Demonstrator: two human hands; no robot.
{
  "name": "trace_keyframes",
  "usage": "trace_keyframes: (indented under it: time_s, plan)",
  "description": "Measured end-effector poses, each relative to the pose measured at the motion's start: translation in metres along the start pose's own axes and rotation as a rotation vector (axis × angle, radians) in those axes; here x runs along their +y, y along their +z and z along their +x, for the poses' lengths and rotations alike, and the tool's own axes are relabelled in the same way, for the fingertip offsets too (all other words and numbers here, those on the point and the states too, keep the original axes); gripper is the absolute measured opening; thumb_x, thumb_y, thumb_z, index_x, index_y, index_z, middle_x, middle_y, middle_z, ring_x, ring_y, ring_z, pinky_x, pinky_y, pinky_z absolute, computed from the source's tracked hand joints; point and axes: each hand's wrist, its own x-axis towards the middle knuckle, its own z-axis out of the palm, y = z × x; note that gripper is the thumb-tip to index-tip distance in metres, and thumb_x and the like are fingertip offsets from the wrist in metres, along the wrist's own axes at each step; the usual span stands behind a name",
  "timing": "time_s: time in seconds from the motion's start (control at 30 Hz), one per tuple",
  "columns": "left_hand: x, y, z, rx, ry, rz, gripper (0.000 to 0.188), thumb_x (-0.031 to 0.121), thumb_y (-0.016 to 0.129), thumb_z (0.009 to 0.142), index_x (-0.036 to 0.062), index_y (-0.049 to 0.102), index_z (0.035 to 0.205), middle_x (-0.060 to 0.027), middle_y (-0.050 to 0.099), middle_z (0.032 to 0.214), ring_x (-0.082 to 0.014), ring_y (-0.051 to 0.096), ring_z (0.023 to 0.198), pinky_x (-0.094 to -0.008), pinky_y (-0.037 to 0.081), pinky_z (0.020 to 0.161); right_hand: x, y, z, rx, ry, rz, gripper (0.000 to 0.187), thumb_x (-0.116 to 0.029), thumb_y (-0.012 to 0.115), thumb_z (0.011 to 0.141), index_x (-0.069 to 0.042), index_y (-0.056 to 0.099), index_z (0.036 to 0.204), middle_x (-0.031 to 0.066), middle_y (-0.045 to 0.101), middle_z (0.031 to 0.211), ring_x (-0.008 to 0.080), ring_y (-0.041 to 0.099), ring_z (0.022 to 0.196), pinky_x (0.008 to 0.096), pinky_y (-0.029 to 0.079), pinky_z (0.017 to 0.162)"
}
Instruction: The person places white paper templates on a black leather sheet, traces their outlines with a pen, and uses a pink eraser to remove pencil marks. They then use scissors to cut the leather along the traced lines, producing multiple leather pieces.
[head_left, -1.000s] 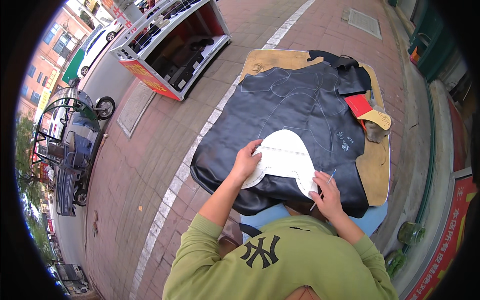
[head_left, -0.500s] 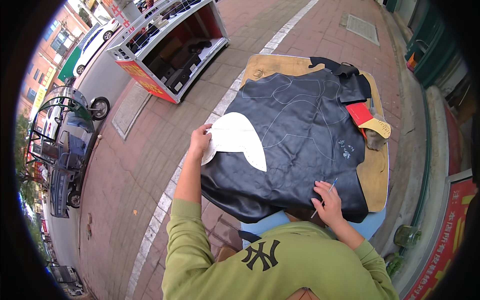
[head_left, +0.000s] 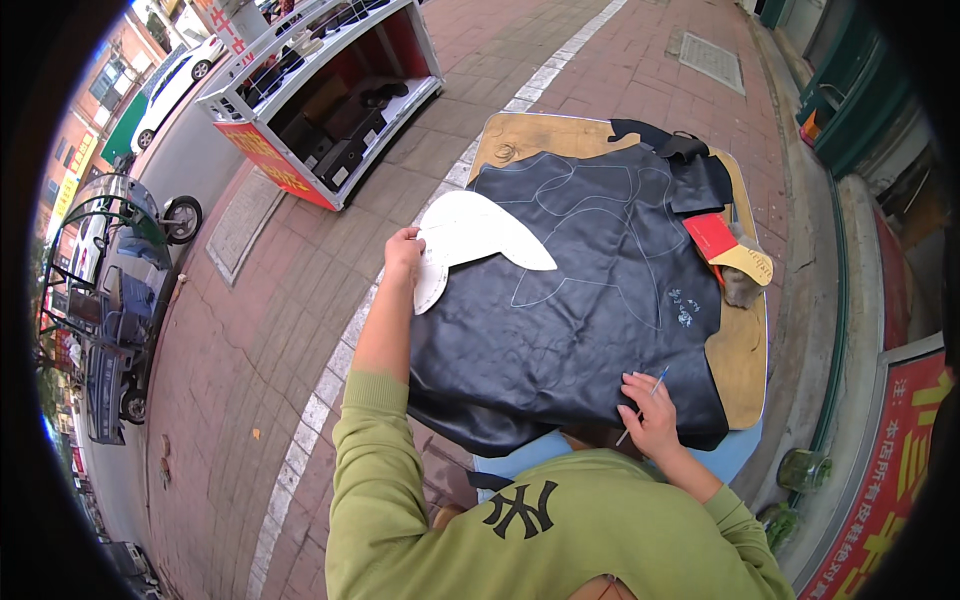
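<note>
A black sheet of leather (head_left: 530,355) with pale outlines drawn on it drapes over a wooden board (head_left: 742,385) in front of me. My left hand (head_left: 403,252) pinches the left edge of a curved white paper pattern (head_left: 478,228), which lies over the leather's left part. Near the front edge of the leather, my right hand (head_left: 652,415) rests with a slim pen (head_left: 660,380) held between its fingers. On the board's right side are a red-and-yellow pattern piece (head_left: 728,248) and a greyish lump (head_left: 742,288) partly under it. Black leather scraps (head_left: 690,165) lie at the far right corner.
Beyond the board, to the left, stands a white-framed display cabinet (head_left: 330,110) with dark goods. A three-wheeled vehicle (head_left: 115,300) is parked at the far left. On the right are a glass jar (head_left: 803,470) and a red sign (head_left: 895,480).
The paper pattern has turned counter-clockwise, its right tip swinging up and away from me. My left hand has shifted slightly away with it. My right hand stays near the front edge.
</note>
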Motion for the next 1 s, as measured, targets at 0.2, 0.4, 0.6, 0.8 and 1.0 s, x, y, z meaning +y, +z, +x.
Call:
trace_keyframes:
  time_s: [0.2, 0.4, 0.6, 0.8, 1.0]
  plan:
    - [-0.016, 0.01, -0.137, -0.188, -0.35, -0.432, 0.017, 0.003, 0.049, 0.097, -0.0015, 0.051, 0.113, -0.0175, 0.067, 0.102, -0.0278, 0.07, 0.088, -0.0411, 0.061, 0.074, 0.002, 0.001, 0.0, -0.001, -0.011, 0.004, 0.027, -0.004, 0.071, 0.075, 0.001, 0.065, 0.101, 0.0169, 0.066, 0.116, 0.0385, 0.06, 0.112, 0.0453, 0.047, 0.096]
    - [-0.024, 0.044, -0.225, -0.067, -0.561, -0.689, 0.028, 0.002, 0.047, 0.1, -0.0069, 0.045, 0.126, -0.0209, 0.063, 0.112, -0.0305, 0.069, 0.098, -0.0359, 0.059, 0.081, 0.001, 0.001, 0.0, 0.001, -0.024, -0.001, 0.027, -0.005, 0.071, 0.076, 0.0, 0.065, 0.101, 0.0158, 0.066, 0.117, 0.0377, 0.059, 0.112, 0.0453, 0.047, 0.096]
    - [-0.02, 0.067, -0.302, -0.749, -0.853, -0.651, 0.032, 0.016, 0.048, 0.104, -0.0049, 0.048, 0.128, -0.0216, 0.061, 0.124, -0.0294, 0.062, 0.115, -0.0386, 0.052, 0.099, 0.003, 0.0, -0.001, 0.013, -0.026, 0.007, 0.028, -0.006, 0.071, 0.076, -0.001, 0.065, 0.103, 0.0153, 0.066, 0.117, 0.0367, 0.059, 0.113, 0.0452, 0.047, 0.096]
    - [-0.016, 0.055, -0.238, -0.401, 0.294, 0.181, 0.032, 0.011, 0.066, 0.092, 0.0022, 0.06, 0.122, -0.0078, 0.062, 0.115, -0.0163, 0.059, 0.104, -0.0292, 0.046, 0.094, -0.001, 0.0, 0.002, -0.003, -0.009, 0.056, 0.031, -0.008, 0.072, 0.077, -0.001, 0.064, 0.107, 0.0159, 0.065, 0.12, 0.0369, 0.059, 0.114, 0.0447, 0.047, 0.097]
    - [-0.021, 0.024, -0.151, 0.025, 0.271, 0.45, 0.052, 0.015, 0.076, 0.081, -0.0011, 0.056, 0.126, -0.0166, 0.054, 0.121, -0.0238, 0.057, 0.104, -0.0355, 0.047, 0.092, 0.002, 0.026, 0.058, -0.022, -0.078, -0.05, 0.044, -0.018, 0.073, 0.08, -0.004, 0.059, 0.118, 0.0179, 0.055, 0.133, 0.0373, 0.051, 0.124, 0.0478, 0.04, 0.105]
